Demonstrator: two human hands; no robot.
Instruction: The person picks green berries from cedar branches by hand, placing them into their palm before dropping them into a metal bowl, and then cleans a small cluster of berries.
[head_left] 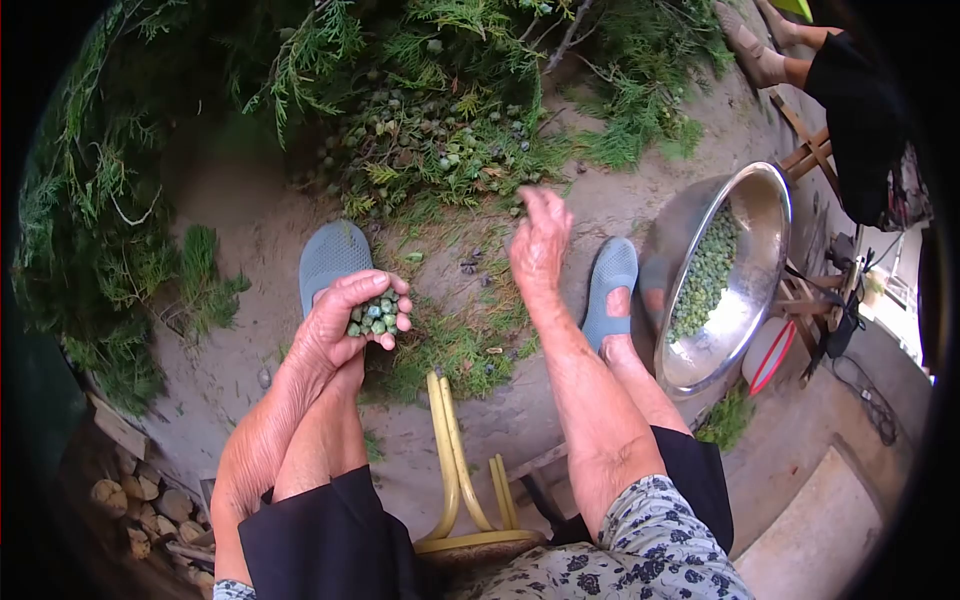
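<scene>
My left hand [345,322] is cupped around a handful of small green berries [376,313], held above my left grey shoe [332,255]. My right hand [540,240] reaches forward with loose, curled fingers toward the pile of green conifer sprigs and berries [440,145] on the dirt ground; whether it pinches anything I cannot tell. A tilted metal bowl [755,300] at the right holds many picked green berries [705,275].
Cut conifer branches [95,240] ring the left and top. My right grey shoe [610,290] is beside the bowl. A yellow stool frame [455,470] sits between my legs. Another person's legs [775,50] show at top right. Stacked logs [140,510] lie at lower left.
</scene>
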